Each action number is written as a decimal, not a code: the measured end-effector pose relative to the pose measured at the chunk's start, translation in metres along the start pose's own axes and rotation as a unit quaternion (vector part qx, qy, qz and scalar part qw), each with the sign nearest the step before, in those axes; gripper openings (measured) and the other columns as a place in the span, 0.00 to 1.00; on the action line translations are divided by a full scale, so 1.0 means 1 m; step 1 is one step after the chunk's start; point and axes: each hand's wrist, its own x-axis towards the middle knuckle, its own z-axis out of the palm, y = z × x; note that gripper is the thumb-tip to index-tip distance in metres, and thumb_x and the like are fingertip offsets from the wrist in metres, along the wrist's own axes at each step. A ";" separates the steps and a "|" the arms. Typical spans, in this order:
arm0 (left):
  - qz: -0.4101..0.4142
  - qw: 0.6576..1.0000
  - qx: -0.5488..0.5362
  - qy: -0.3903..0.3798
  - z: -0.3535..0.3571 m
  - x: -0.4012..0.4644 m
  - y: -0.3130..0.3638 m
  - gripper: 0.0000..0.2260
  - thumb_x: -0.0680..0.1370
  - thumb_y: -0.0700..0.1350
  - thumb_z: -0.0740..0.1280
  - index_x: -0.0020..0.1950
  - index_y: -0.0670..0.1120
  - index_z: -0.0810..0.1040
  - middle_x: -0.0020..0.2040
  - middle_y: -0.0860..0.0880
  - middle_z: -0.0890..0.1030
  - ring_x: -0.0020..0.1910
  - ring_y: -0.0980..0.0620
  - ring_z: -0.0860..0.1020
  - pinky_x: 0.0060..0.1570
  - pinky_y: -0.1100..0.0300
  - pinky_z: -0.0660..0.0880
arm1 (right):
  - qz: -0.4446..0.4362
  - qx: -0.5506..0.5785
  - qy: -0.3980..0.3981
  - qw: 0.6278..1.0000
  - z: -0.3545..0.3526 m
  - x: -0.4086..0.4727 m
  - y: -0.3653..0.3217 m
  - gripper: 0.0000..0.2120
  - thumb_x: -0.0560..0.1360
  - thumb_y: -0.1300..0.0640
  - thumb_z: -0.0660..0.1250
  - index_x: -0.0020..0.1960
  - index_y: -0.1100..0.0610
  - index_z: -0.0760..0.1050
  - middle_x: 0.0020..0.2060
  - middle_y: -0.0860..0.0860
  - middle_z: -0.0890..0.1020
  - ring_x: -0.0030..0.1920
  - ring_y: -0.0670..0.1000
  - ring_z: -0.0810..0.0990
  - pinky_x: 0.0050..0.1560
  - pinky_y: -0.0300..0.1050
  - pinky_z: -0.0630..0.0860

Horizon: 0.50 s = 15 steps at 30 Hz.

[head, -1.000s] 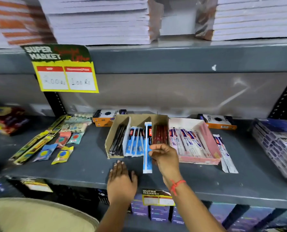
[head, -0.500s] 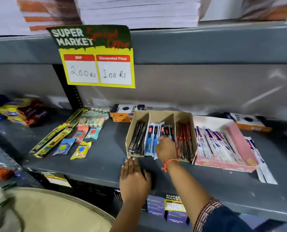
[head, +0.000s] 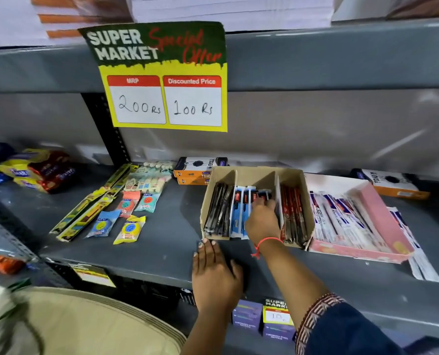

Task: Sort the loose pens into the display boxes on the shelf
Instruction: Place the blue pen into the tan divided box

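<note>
A brown cardboard display box [head: 249, 172] stands on the grey shelf [head: 167, 242] with three compartments: black pens [head: 217, 211] on the left, blue packaged pens [head: 240, 211] in the middle, red pens [head: 292, 213] on the right. My right hand [head: 263, 221] reaches into the middle compartment, fingers resting on the blue pen packs; a red thread circles its wrist. My left hand [head: 213, 272] lies flat on the shelf just in front of the box, holding nothing. A pink box [head: 382, 221] of white-and-blue pens [head: 341, 216] sits to the right, with loose pen packs [head: 418, 252] beside it.
Eraser and sharpener packets [head: 130, 208] and long yellow packs [head: 90, 208] lie at the left. Orange-and-black boxes [head: 195, 170] stand behind. A yellow price sign [head: 165, 98] hangs from the upper shelf. A beige basket [head: 85, 326] sits below left.
The blue pen pack that lay half out of the box a second ago now lies inside the middle compartment. My right hand has pushed deeper in. The camera has moved closer and left.
</note>
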 end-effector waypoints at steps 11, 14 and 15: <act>-0.005 0.999 0.048 -0.019 0.003 -0.001 0.003 0.29 0.77 0.53 0.48 0.73 0.37 0.50 0.75 0.38 0.56 0.73 0.44 0.53 0.72 0.53 0.45 | -0.113 0.075 0.092 0.987 -0.024 -0.033 0.013 0.18 0.68 0.75 0.57 0.52 0.62 0.74 0.57 0.60 0.71 0.48 0.64 0.77 0.46 0.48 0.72; -0.019 0.998 0.053 -0.033 0.001 -0.002 0.009 0.29 0.79 0.51 0.51 0.73 0.36 0.48 0.75 0.37 0.54 0.74 0.43 0.52 0.72 0.52 0.46 | -0.112 0.086 0.126 0.982 -0.037 -0.040 0.030 0.18 0.67 0.77 0.56 0.51 0.63 0.75 0.55 0.60 0.73 0.46 0.64 0.77 0.45 0.48 0.72; -0.021 0.998 0.052 -0.038 0.000 -0.004 0.012 0.29 0.79 0.52 0.52 0.73 0.36 0.48 0.75 0.37 0.53 0.74 0.43 0.52 0.72 0.52 0.46 | -0.111 0.086 0.135 0.981 -0.041 -0.042 0.036 0.17 0.67 0.76 0.56 0.50 0.63 0.75 0.54 0.60 0.73 0.47 0.63 0.77 0.46 0.48 0.73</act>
